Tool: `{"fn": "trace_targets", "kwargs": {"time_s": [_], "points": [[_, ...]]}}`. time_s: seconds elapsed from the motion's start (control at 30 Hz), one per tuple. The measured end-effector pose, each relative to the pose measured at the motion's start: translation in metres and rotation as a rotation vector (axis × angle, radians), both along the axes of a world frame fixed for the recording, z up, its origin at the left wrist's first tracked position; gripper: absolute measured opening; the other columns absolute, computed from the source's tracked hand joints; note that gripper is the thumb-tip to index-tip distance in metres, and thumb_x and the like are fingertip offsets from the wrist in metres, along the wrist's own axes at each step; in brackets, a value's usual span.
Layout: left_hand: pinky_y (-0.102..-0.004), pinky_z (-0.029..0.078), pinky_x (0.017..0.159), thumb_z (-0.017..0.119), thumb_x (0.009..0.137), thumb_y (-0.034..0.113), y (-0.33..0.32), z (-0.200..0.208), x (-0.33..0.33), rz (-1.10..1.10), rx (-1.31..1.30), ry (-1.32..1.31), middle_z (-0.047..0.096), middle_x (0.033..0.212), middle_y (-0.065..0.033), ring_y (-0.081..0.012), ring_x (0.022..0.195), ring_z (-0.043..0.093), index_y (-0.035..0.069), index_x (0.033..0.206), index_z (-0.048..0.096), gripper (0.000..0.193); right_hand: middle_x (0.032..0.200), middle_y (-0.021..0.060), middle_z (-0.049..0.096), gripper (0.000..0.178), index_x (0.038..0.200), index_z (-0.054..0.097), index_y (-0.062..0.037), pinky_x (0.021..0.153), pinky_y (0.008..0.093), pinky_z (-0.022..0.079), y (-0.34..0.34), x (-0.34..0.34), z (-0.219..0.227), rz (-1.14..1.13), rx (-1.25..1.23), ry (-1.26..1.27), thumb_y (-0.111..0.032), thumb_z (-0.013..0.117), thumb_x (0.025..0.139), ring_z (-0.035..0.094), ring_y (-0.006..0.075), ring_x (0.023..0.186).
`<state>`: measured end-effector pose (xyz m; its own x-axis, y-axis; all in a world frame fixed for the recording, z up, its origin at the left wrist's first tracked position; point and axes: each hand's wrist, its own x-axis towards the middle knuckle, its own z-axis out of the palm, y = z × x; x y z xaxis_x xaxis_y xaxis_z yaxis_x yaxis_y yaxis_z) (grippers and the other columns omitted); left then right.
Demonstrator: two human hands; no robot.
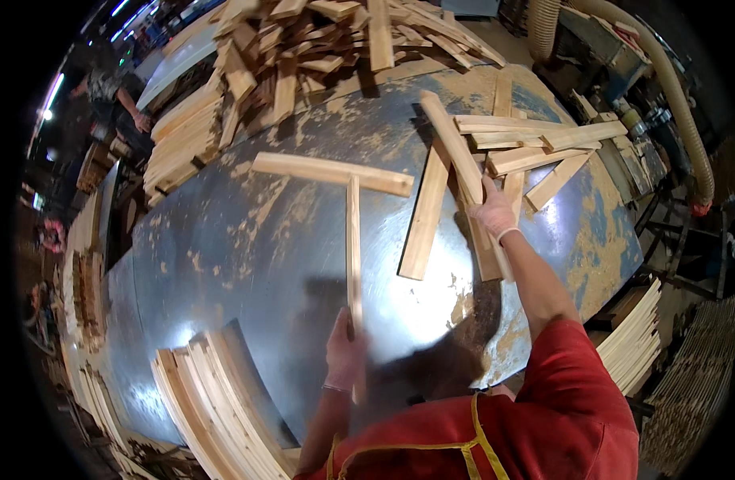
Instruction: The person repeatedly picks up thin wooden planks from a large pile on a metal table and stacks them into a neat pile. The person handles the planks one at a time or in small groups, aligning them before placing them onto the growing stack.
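Observation:
My left hand (346,352), in a thin pale glove, is closed around the near end of a narrow wooden strip (353,240). The strip points away from me over the metal tabletop, its far end by a wooden board (319,171) lying crosswise. To the right, my right hand (496,212) grips a longer wooden board (450,140) along its edge; that board slants away to the left. Beneath and beside it are a flat board (425,212) and another plank (481,248). Several loose boards (535,144) lie crossed just beyond my right hand.
Sawdust patches the metal table (223,240). A large heap of wood offcuts (303,48) covers its far side, with stacked boards (183,136) at far left. Curved boards (215,400) stand near left. A ribbed hose (687,104) hangs at right. Another person's arm (131,108) shows at far left.

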<state>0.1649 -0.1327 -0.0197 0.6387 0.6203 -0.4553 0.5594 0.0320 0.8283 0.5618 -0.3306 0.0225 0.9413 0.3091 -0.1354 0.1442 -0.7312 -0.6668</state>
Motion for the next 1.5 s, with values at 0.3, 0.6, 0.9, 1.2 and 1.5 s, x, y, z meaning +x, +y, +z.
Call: {"fn": "trace_targets", "kwargs": {"time_s": [0.3, 0.6, 0.9, 1.2, 1.5], "points": [[-0.0351, 0.053, 0.104, 0.069, 0.089, 0.008, -0.003, 0.045, -0.09, 0.153, -0.629, -0.43, 0.061, 0.135, -0.0085, -0.0181, 0.119, 0.062, 0.004, 0.165, 0.037, 0.082, 0.133, 0.0171, 0.064, 0.095, 0.167, 0.028, -0.0042, 0.106, 0.0424, 0.055, 0.063, -0.313, -0.006, 0.047, 1.002, 0.993, -0.024, 0.085, 0.093, 0.061, 0.0301, 0.124], [-0.0331, 0.047, 0.106, 0.071, 0.085, 0.013, 0.0, 0.046, -0.244, 0.113, -0.44, -0.23, 0.062, 0.133, -0.006, -0.0181, 0.123, 0.057, 0.005, 0.151, 0.049, 0.07, 0.15, 0.0305, 0.057, 0.1, 0.167, 0.025, 0.0026, 0.118, 0.0384, 0.044, 0.13, -0.421, -0.027, 0.864, 0.139, 0.907, -0.058, 0.067, 0.1, 0.057, 0.0378, 0.138], [-0.0483, 0.051, 0.106, 0.073, 0.093, 0.036, -0.005, 0.046, -0.342, 0.187, 0.822, 0.488, 0.066, 0.133, -0.0167, -0.0396, 0.133, 0.059, 0.003, 0.133, 0.061, 0.053, 0.114, 0.0372, 0.072, 0.057, 0.129, 0.063, 0.0138, 0.095, 0.0461, 0.058, 0.244, -0.587, -0.03, 1.412, -0.16, 0.561, -0.03, 0.065, 0.092, 0.074, 0.0422, 0.114], [-0.0524, 0.036, 0.123, 0.078, 0.086, 0.029, 0.014, 0.034, -0.298, 0.039, 0.915, 0.693, 0.049, 0.159, -0.0207, -0.0409, 0.151, 0.041, 0.006, 0.158, 0.046, 0.082, 0.116, 0.0061, 0.069, 0.066, 0.156, 0.047, -0.0025, 0.091, 0.0336, 0.055, 0.138, -0.305, -0.049, 0.732, 0.552, 1.047, -0.036, 0.065, 0.102, 0.066, 0.0186, 0.101], [-0.0539, 0.043, 0.114, 0.085, 0.076, 0.022, 0.029, 0.057, 0.015, -0.556, 1.037, 0.169, 0.057, 0.147, -0.0179, -0.041, 0.139, 0.052, 0.007, 0.15, 0.054, 0.081, 0.122, 0.0188, 0.07, 0.048, 0.138, 0.061, -0.0079, 0.093, 0.0436, 0.055, -0.134, 0.103, 0.015, -0.218, 0.144, -0.225, -0.03, 0.066, 0.095, 0.067, 0.0364, 0.114]]}}
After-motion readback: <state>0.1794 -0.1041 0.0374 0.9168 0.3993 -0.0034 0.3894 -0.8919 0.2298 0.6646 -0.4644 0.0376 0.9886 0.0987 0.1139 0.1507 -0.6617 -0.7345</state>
